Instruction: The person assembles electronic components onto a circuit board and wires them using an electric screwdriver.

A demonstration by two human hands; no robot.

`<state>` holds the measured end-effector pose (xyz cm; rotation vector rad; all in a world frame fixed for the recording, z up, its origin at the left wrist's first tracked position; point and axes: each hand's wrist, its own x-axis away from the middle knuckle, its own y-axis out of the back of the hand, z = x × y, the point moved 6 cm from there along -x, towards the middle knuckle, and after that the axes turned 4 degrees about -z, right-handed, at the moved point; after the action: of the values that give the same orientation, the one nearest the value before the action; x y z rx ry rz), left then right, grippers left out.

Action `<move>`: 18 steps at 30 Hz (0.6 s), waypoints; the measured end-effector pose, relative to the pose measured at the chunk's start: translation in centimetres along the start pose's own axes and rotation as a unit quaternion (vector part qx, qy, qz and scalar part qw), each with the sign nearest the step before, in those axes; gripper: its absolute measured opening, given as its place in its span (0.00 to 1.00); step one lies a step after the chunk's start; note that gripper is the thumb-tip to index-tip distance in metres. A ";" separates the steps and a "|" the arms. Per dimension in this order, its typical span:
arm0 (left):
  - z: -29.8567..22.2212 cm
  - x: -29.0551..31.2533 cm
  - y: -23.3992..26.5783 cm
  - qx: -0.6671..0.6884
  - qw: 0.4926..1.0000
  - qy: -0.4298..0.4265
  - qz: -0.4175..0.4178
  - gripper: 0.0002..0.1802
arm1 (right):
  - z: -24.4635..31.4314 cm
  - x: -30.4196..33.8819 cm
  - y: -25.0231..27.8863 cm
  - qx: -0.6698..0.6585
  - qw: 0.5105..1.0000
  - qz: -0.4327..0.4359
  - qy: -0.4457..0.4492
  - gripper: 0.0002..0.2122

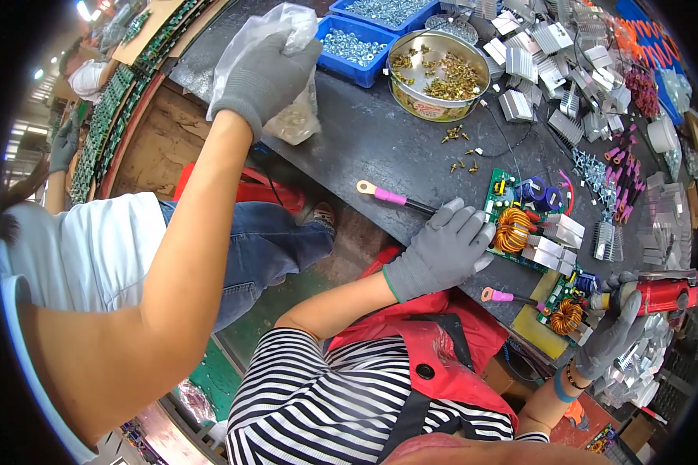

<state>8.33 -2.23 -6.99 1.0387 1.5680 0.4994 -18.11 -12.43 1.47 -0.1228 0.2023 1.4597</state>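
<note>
My left hand [442, 252], in a grey glove, lies at the near left edge of a green circuit board [501, 188], fingers bent and closed against it beside a copper-wound coil [513, 230]. A black cable with a pink sleeve and ring terminal [378, 194] runs under that hand. My right hand [609, 341], also gloved, is closed round a red power tool [667, 295], whose front end points left over a second circuit board [566, 316]. This nearer board has its own coil and a second ring terminal [496, 295] on a pink-sleeved cable.
A co-worker's gloved hand [267, 77] grips a clear plastic bag [296, 116] at the left. Blue bins [354, 56] of washers and a round tin [440, 76] of brass screws stand at the back. Aluminium heatsinks [520, 66] lie heaped at the far right. Several loose screws [455, 136] lie mid-table.
</note>
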 end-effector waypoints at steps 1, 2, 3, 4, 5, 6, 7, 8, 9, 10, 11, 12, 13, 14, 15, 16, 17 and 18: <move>-0.1 0.1 -0.1 -0.005 1.000 0.001 -0.001 0.27 | 0.0 0.0 0.0 -0.001 1.000 0.004 0.001 0.20; -0.1 0.1 -0.1 -0.005 1.000 -0.001 0.000 0.27 | 0.0 0.1 0.0 -0.001 1.000 0.002 0.001 0.20; -0.1 0.1 -0.1 -0.004 1.000 0.001 0.002 0.26 | -0.1 0.0 -0.1 -0.001 1.000 -0.001 0.003 0.20; -0.1 0.1 -0.1 -0.003 1.000 0.002 0.004 0.26 | -0.1 0.0 -0.1 0.000 1.000 -0.004 0.006 0.20; -0.1 0.1 -0.1 -0.004 1.000 0.000 0.003 0.26 | -0.2 0.0 0.0 -0.001 1.000 -0.007 0.006 0.20; -0.1 0.1 -0.1 -0.003 1.000 -0.002 0.003 0.26 | -0.3 -0.1 0.1 0.002 1.000 -0.007 -0.002 0.20; -0.1 0.1 -0.2 0.002 1.000 0.000 0.003 0.26 | -0.4 -0.1 0.2 0.005 1.000 -0.008 -0.010 0.20; -0.1 0.1 -0.2 0.007 1.000 0.003 0.003 0.26 | -0.4 -0.1 0.3 0.005 1.000 -0.011 -0.010 0.20; -0.2 0.0 -0.1 0.005 1.000 0.003 0.004 0.26 | -0.3 -0.1 0.3 0.010 1.000 -0.014 -0.007 0.20; -0.2 0.0 0.0 0.003 1.000 0.002 0.004 0.26 | -0.2 -0.1 0.3 0.014 1.000 -0.017 -0.005 0.20; -0.2 0.0 0.1 0.004 1.000 0.003 0.005 0.26 | -0.1 -0.1 0.4 0.012 1.000 -0.018 -0.005 0.20; -0.2 -0.1 0.0 0.006 1.000 0.004 0.006 0.26 | -0.2 -0.1 0.4 0.009 1.000 -0.013 -0.014 0.19; -0.2 -0.1 0.0 0.007 1.000 0.003 0.006 0.26 | -0.3 0.0 0.4 0.005 1.000 -0.007 -0.022 0.19; -0.1 -0.1 0.0 0.006 1.000 0.003 0.005 0.26 | -0.4 -0.1 0.5 0.005 1.000 -0.009 -0.022 0.19; -0.1 -0.1 0.0 0.005 1.000 0.004 0.004 0.26 | -0.5 -0.1 0.5 0.006 1.000 -0.006 -0.022 0.20; -0.1 -0.1 -0.1 0.005 1.000 0.006 0.005 0.26 | -0.5 -0.2 0.5 0.007 1.000 -0.003 -0.022 0.20; 0.0 0.0 -0.1 0.006 1.000 0.005 0.002 0.27 | -0.7 -0.3 0.5 0.008 1.000 -0.002 -0.024 0.20; 0.0 0.0 -0.2 0.008 1.000 0.004 0.001 0.27 | -0.7 -0.3 0.7 0.010 1.000 -0.010 -0.010 0.20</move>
<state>8.28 -2.29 -7.15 1.0504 1.5813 0.4940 -18.89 -12.77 0.86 -0.0941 0.1990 1.4378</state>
